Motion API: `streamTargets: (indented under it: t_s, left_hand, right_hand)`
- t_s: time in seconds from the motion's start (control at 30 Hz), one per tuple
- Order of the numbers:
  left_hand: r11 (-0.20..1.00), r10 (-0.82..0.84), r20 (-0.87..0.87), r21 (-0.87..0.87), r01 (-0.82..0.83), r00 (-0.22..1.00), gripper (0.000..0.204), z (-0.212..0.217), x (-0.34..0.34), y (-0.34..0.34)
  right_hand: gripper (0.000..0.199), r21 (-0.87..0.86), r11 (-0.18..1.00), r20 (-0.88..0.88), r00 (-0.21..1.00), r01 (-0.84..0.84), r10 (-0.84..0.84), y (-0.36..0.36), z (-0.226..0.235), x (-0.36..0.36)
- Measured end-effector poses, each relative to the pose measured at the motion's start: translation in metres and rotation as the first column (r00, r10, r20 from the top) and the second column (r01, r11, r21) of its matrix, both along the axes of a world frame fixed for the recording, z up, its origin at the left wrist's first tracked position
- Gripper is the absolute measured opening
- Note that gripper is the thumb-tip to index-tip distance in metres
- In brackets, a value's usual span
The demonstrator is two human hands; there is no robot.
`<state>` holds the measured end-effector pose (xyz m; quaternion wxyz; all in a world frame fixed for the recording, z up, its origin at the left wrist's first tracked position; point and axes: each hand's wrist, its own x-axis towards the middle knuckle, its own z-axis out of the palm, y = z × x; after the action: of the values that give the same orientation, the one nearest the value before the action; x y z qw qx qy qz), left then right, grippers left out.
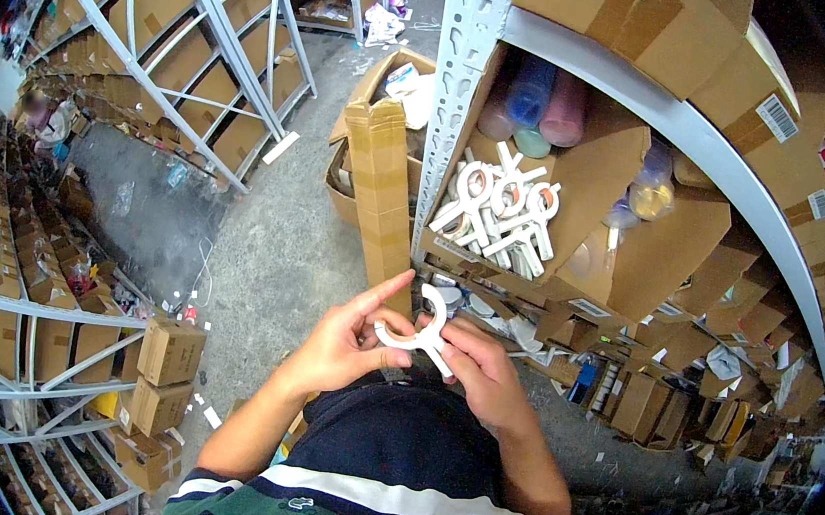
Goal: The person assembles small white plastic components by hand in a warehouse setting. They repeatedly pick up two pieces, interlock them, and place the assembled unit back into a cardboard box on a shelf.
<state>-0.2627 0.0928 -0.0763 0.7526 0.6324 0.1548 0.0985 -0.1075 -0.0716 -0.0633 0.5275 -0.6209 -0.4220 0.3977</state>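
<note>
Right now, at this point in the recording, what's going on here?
A person stands in an aisle between shelves, handling a white clip in front of their body. The left hand is at its curved, open end, and the right hand grips it by the handles. Ahead and to the right, more white clips lie heaped in an open box on a shelf.

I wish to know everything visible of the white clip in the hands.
The white clip looks like smooth plastic. Two curved arms form an incomplete ring, its gap toward the picture's upper left; a handle points lower right. It is held in midair: the left hand has the lower arm, and the right hand partly covers the handle side.
</note>
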Motion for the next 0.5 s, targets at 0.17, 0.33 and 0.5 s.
streamTargets:
  t_s: [0.17, 0.33, 0.5]
  left_hand:
    - [0.854, -0.218, -0.191, 0.437, 0.282, 0.957, 0.098, 0.035, 0.002, 0.002]
    - [0.723, -0.043, 0.001, 0.69, 0.031, 0.999, 0.07, 0.021, 0.003, -0.007]
    - [0.771, 0.112, 0.071, 0.623, -0.131, 0.991, 0.051, 0.009, 0.007, -0.017]
  right_hand:
    - [0.025, -0.087, 0.988, 0.032, 0.991, -0.126, 0.129, -0.011, -0.005, 0.019]
    - [0.022, -0.133, 0.991, -0.108, 0.994, -0.012, -0.003, -0.012, 0.001, 0.015]
    - [0.023, -0.105, 0.984, -0.191, 0.968, 0.147, -0.165, -0.012, 0.005, 0.009]
